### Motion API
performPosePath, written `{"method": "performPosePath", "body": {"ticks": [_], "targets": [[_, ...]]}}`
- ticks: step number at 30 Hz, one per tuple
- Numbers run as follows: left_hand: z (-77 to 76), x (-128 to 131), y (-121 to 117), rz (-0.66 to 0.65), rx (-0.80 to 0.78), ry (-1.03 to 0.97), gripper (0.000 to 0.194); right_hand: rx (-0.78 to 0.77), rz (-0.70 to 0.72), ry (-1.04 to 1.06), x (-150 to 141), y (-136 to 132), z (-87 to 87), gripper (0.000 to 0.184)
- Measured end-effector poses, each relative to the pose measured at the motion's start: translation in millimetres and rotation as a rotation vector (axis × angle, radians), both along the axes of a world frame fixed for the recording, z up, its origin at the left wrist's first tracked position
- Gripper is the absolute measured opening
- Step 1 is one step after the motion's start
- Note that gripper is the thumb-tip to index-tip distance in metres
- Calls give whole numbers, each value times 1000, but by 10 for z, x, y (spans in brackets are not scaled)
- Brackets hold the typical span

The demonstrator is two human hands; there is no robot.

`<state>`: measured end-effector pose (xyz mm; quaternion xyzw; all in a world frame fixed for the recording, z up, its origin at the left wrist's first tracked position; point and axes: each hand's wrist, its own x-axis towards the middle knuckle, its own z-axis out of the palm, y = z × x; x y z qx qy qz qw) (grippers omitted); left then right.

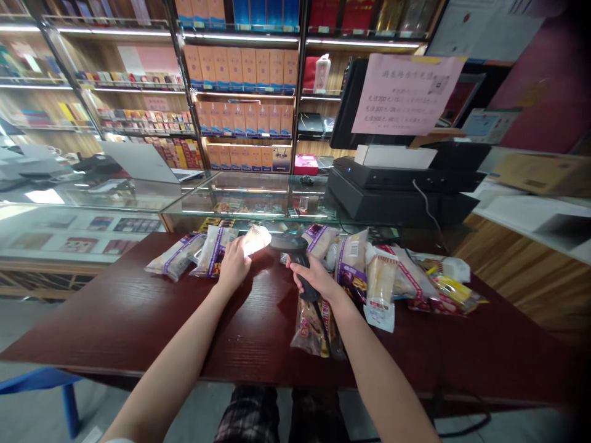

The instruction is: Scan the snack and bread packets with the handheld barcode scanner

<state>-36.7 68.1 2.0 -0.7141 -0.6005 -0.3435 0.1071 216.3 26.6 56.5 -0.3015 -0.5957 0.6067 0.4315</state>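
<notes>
Left hand (pixel 234 264) is pinching a packet (pixel 257 240), right hand (pixel 314 275) is gripping the scanner (pixel 292 243); keeping both steady should help

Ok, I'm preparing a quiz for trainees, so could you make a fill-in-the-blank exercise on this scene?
1. The ____ grip holds a black scanner.
2. The brightly lit package is in the ____ grip.
3. The sheet on the monitor is coloured ____.
4. The open laptop stands on a counter topped with ____.

Missing words: right; left; pink; glass.
</notes>
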Motion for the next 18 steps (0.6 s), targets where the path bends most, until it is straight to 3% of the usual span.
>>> {"method": "performPosePath", "body": {"ticks": [10, 13, 18], "targets": [[81, -11, -43, 37, -8, 20, 59, -22, -22, 30, 21, 26, -58, 33], [144, -82, -53, 161, -5, 9, 57, -22, -22, 42, 24, 21, -40, 33], [238, -250, -58, 486, 6, -36, 50, -33, -13, 0, 42, 10, -5, 34]]}}
